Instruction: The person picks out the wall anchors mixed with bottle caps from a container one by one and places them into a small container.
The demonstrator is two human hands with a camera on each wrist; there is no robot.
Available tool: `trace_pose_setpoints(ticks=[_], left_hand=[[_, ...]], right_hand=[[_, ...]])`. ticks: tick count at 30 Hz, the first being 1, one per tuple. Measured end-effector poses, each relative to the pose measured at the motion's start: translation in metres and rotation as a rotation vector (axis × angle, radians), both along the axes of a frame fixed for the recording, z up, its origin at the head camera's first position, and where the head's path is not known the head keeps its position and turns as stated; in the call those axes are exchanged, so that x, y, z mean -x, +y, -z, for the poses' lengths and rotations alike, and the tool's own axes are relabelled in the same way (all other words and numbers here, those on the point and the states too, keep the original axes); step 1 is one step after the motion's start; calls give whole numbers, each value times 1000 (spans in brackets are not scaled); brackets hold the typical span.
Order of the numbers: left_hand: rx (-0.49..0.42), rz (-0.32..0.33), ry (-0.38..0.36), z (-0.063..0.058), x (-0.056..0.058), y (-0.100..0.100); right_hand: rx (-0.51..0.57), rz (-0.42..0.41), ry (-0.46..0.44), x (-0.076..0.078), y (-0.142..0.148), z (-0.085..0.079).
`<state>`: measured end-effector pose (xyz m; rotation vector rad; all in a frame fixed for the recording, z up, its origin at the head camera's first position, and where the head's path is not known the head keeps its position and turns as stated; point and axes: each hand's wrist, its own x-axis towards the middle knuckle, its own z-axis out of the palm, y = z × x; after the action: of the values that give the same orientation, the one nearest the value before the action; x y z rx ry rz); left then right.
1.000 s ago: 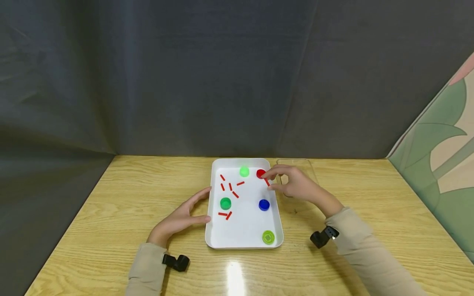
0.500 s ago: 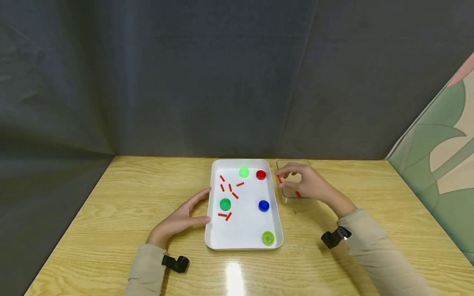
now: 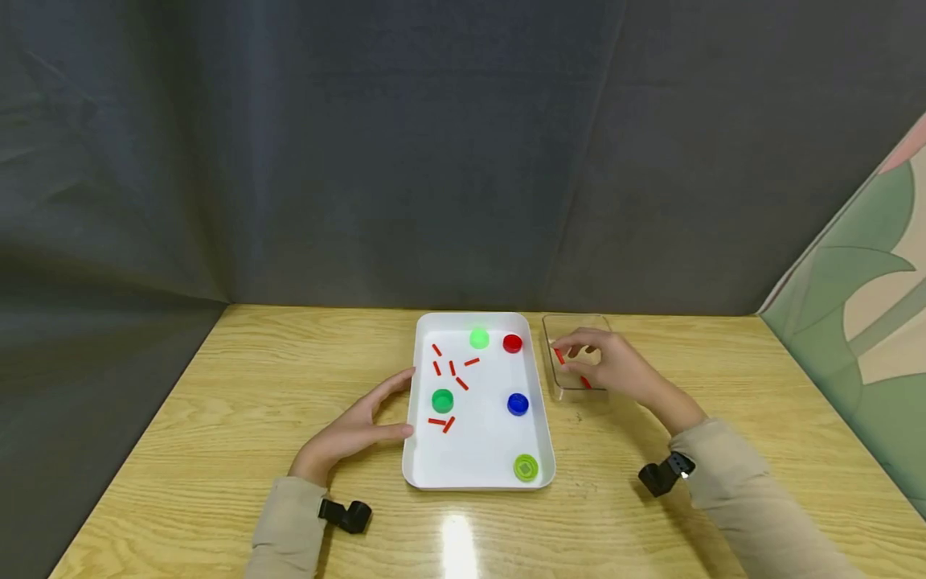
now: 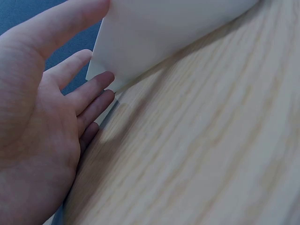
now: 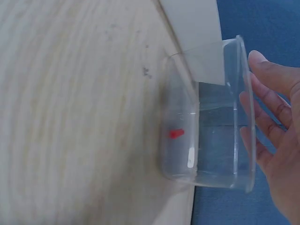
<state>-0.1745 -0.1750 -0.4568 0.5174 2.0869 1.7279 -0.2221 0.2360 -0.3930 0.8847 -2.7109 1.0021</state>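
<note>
Right of centre, my right hand (image 3: 613, 367) is pinching a thin red stick (image 3: 559, 356) over the clear plastic box (image 5: 218, 161); I'm favouring a low release, while my wide-spread left hand (image 3: 353, 428) is resting against the white rectangular tray (image 3: 473, 450).

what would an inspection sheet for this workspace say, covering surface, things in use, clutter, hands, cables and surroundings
Surface: wood-grain table, small dark marks near the clear box
Job's things: white tray holding seven red sticks and five round coloured pieces; a loose red stick in the box
Clutter: nothing seen
Left hand: fingers extended at the tray's left edge
Right hand: pinches another red stick at the box's opening
Cables: nothing seen
Surroundings: dark curtain behind, leaf-patterned panel at right
</note>
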Motion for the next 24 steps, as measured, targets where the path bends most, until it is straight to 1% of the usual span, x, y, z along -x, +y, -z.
trace_pose_setpoints(ticks=[8,16,24], left_hand=[[10,-8,0,-1,0,2],[10,-2,10,-3,0,2],[11,1,16,-2,0,2]], right_hand=[[15,39,-62,-3,5,10],[11,53,-65,-4,7,15],[15,56,-72,-6,6,14]])
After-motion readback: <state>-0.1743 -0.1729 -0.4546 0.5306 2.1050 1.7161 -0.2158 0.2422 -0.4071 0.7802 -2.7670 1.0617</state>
